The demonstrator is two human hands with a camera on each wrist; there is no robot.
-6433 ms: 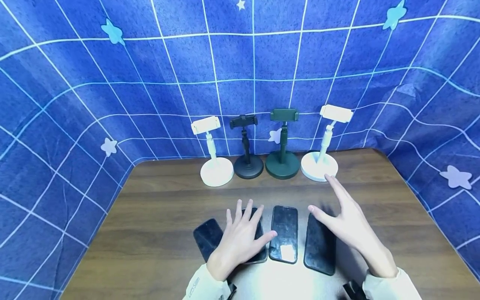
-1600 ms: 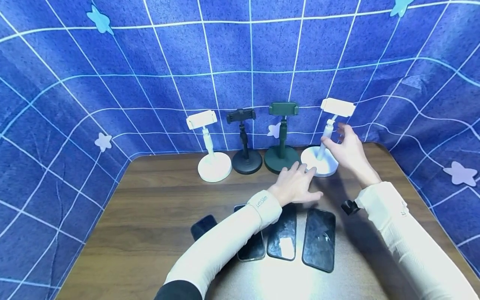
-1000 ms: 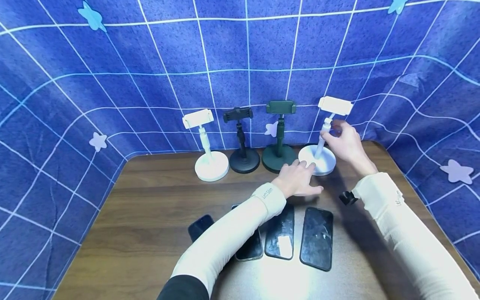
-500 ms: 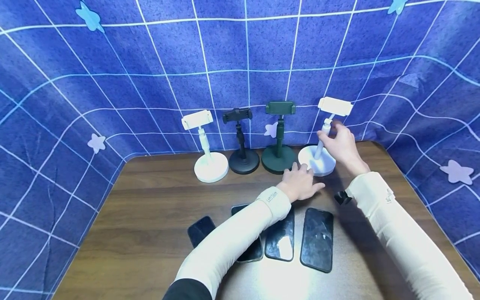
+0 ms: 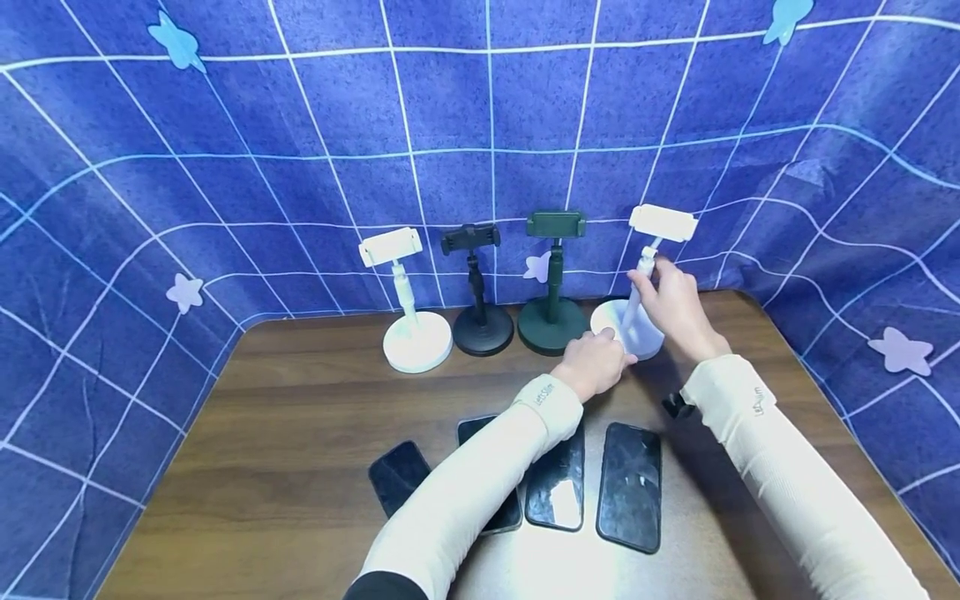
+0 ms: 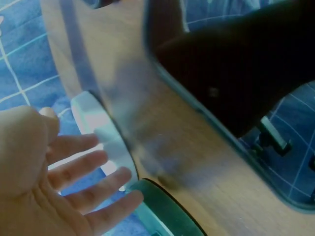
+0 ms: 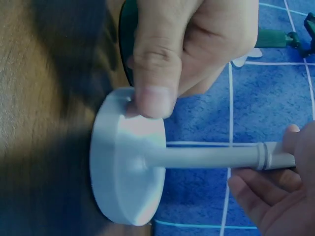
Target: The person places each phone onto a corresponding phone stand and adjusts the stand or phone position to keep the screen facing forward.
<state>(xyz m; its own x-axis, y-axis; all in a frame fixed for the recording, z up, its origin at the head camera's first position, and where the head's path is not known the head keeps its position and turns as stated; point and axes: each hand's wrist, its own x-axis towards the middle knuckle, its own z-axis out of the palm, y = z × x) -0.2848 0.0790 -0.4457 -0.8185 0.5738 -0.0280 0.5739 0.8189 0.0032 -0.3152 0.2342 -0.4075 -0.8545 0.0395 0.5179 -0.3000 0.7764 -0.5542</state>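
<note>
A white phone stand [image 5: 663, 223] is upright at the right end of a row. My right hand [image 5: 678, 312] grips its stem below the clamp; in the right wrist view the fingers curl round the stem [image 7: 211, 157]. My left hand [image 5: 592, 362] is at the left front edge of the round base. Its thumb lies over the base [image 7: 128, 172] in the right wrist view, with the other fingers bent behind. In the left wrist view the left fingers [image 6: 81, 169] overlap the base and reach the green one. A black phone [image 5: 630, 487] lies flat below the hands.
Left of the held stand are a green phone stand [image 5: 553, 321], a black one [image 5: 483, 329] and another white one [image 5: 417, 342]. More phones [image 5: 555, 492] lie on the wooden table [image 5: 285, 433], partly under the left sleeve. A blue curtain [image 5: 450, 100] hangs behind and beside the table.
Both hands have come from over the phones to the right white stand. The right hand has taken the stem. Over the last half second the left fingers have drawn in at the base.
</note>
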